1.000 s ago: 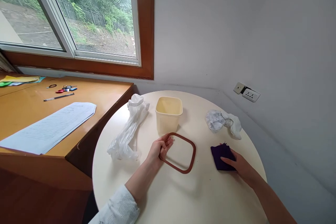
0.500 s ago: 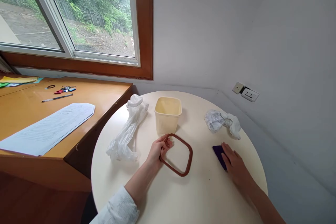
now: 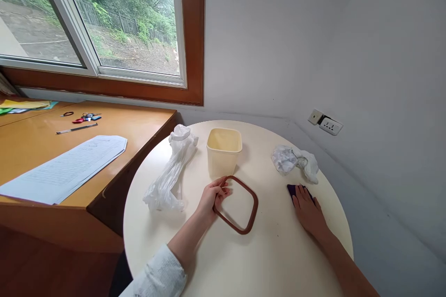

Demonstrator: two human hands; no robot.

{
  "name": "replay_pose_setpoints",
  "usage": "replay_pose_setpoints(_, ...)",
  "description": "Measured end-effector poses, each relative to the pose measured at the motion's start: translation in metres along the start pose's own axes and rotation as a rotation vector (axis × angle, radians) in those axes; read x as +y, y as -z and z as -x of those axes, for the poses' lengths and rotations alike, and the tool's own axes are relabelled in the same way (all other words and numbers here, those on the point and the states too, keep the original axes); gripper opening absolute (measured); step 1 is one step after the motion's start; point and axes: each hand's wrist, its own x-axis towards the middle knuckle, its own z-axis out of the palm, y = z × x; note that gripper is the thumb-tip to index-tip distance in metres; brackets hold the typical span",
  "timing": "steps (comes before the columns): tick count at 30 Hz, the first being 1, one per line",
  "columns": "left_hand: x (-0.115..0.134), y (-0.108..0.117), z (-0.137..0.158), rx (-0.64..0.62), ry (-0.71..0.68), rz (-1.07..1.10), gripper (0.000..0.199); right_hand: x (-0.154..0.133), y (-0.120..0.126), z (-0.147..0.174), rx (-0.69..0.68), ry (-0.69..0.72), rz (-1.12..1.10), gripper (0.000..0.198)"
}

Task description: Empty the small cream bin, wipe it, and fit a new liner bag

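Note:
My left hand (image 3: pixel 214 199) is closed on the left side of a brown square rim (image 3: pixel 254 206), a thin open frame with rounded corners. It is held tilted in front of a cream plastic bin (image 3: pixel 223 160) standing upright. My right hand (image 3: pixel 310 211) presses a dark purple cloth (image 3: pixel 291 189) down on the round white table (image 3: pixel 272 269). Its fingers lie over the cloth, covering most of it; only the edges show.
A limp white plastic bag (image 3: pixel 169 181) lies left of the bin. Another crumpled white bag (image 3: pixel 296 161) lies beyond my right hand. At left, a wooden desk (image 3: pixel 146 123) bears papers (image 3: pixel 73 167), a pen (image 3: pixel 76 128) and keys (image 3: pixel 88 117). A wall socket (image 3: pixel 331 125) is at right.
My right hand has slid the cloth slightly away from me and to the right, and now covers more of it. My left hand and the brown rim have hardly moved.

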Motion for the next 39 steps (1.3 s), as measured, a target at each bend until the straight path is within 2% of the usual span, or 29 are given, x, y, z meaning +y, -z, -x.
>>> replay_pose_setpoints(4,0.0,-0.001,0.002,-0.02,-0.001,0.023,0.051,-0.008,-0.001,0.003,0.019,-0.044,-0.028,0.061)
replay_pose_setpoints(6,0.001,-0.002,0.004,-0.029,-0.005,0.04,0.051,-0.015,0.006,0.006,0.094,-0.053,-0.06,0.062)
replay_pose_setpoints(8,0.002,-0.002,0.005,-0.042,-0.01,0.059,0.051,-0.027,0.017,0.013,0.21,-0.005,-0.129,0.061)
replay_pose_setpoints(10,0.003,-0.003,0.006,-0.061,-0.016,0.083,0.052,-0.045,0.033,0.026,0.258,0.099,-0.257,0.056)
replay_pose_setpoints(13,0.003,-0.005,0.007,-0.088,-0.029,0.123,0.053,-0.078,0.055,0.05,0.117,0.203,-0.489,0.048)
replay_pose_setpoints(16,0.0,-0.007,0.008,-0.123,-0.04,0.194,0.053,-0.104,0.065,0.071,0.064,0.234,-0.638,0.051)
replay_pose_setpoints(21,-0.01,-0.009,0.012,-0.179,-0.007,0.237,0.053,-0.118,0.065,0.084,0.041,0.211,-0.703,0.057)
replay_pose_setpoints(26,-0.014,-0.014,0.02,-0.277,0.043,0.106,0.049,-0.1,0.064,0.076,0.03,0.14,-0.809,0.055)
replay_pose_setpoints(29,-0.015,-0.016,0.022,-0.329,0.076,0.062,0.043,-0.077,0.066,0.062,0.058,0.064,-0.765,0.057)
replay_pose_setpoints(35,-0.016,-0.014,0.019,-0.314,0.073,-0.046,0.009,-0.01,0.066,0.028,0.093,-0.152,-0.559,0.062)
replay_pose_setpoints(39,-0.017,-0.013,0.017,-0.266,0.079,-0.046,0.003,0.027,0.054,0.015,0.07,-0.238,-0.5,0.061)
